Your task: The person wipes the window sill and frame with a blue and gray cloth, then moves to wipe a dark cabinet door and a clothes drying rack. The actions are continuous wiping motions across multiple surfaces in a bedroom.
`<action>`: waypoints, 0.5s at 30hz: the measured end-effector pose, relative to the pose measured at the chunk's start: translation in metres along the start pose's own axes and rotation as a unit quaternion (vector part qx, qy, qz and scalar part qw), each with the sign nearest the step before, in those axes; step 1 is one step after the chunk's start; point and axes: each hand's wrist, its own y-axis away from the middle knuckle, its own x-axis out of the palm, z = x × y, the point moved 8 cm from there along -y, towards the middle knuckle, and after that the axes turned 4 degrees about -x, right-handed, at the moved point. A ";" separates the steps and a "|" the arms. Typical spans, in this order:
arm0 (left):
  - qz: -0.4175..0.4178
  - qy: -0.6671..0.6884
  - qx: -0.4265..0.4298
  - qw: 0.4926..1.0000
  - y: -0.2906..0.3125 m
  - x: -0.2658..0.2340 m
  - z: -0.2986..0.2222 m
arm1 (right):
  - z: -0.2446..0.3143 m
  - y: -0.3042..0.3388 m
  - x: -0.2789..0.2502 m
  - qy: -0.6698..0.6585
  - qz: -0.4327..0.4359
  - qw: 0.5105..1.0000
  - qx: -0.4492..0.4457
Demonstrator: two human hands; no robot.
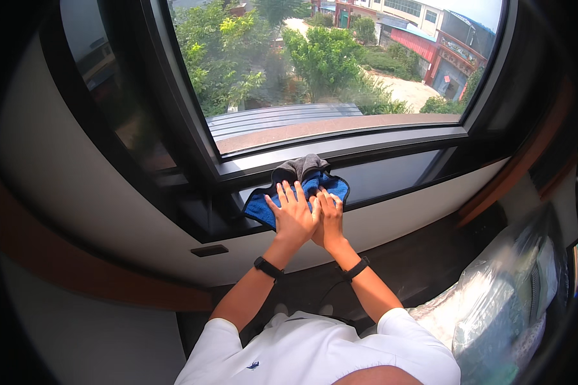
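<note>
A blue cloth with a grey reverse side and dark trim (258, 208) lies bunched on the glossy dark window sill (392, 174). Its grey part is folded up against the window frame. My left hand (293, 217) rests flat on the blue side, fingers spread. Close beside it, my right hand (330, 219) presses on the cloth with its fingers stretched out, and the two hands touch at the thumbs. Both palms face down, so what lies under them is hidden.
Above the sill stands a large window in a dark frame (340, 140), with trees and buildings outside. A pale wall (392, 224) drops below the sill. A small dark plate (209, 251) sits on that wall. Plastic-wrapped items (494, 301) stand at my right.
</note>
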 end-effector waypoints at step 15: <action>0.002 0.095 -0.062 0.994 -0.034 0.014 -0.052 | -0.065 -0.004 -0.028 0.059 0.055 0.996 0.038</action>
